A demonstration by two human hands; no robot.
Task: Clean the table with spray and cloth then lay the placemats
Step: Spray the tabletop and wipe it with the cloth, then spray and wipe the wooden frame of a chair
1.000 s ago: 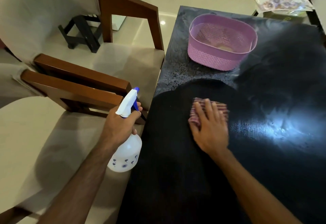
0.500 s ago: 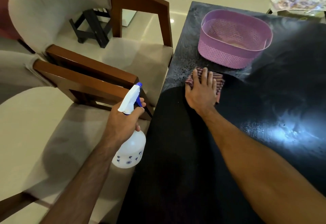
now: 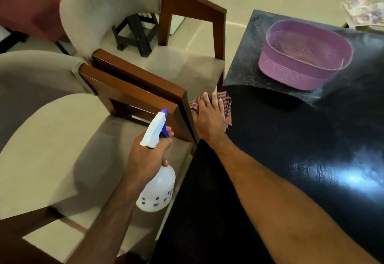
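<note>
While the left hand (image 3: 148,155) is gripping the spray (image 3: 156,172) at lower centre, the right hand (image 3: 209,116) is pressing the cloth (image 3: 225,102) flat-fingered on the worktop (image 3: 291,149) edge, mid-frame.

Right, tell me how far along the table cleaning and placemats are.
Done: the near part of the table looks wiped dark. In hand: the right hand presses the cloth flat at the table's left edge; the left hand grips the spray bottle. Left: the speckled area around the purple basket, and no placemats are laid on the table.
</note>
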